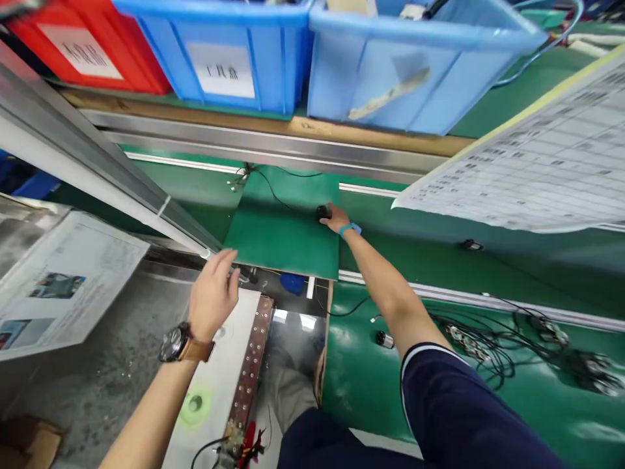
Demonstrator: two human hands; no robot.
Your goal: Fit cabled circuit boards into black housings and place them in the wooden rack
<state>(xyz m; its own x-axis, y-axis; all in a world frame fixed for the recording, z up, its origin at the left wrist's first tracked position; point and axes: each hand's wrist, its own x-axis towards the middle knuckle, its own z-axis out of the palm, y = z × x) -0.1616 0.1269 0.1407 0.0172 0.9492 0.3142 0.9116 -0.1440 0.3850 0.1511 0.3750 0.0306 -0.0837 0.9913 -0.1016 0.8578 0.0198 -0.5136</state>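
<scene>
Stretched forward, my right hand (336, 217) has its fingers closed round a small black cylindrical part (323, 212) with a cable. That part is at the green board (283, 241) under the shelf; whether it touches the board I cannot tell. A thin black cable (276, 192) runs across the board to a bundle of connectors (247, 172) at its back left corner. My left hand (215, 293), with a watch on the wrist, hangs in the air over the white surface at the left. Its fingers are extended together, the thumb stands apart, and nothing is in it.
Blue bins (219, 58) and a red bin (92, 45) stand on the shelf above. A printed sheet (527, 156) hangs at the right. On the green bench (361, 384) lie tangled cables (493, 352) and a small black-and-silver part (385, 339). A metal post (161, 202) rises at the left.
</scene>
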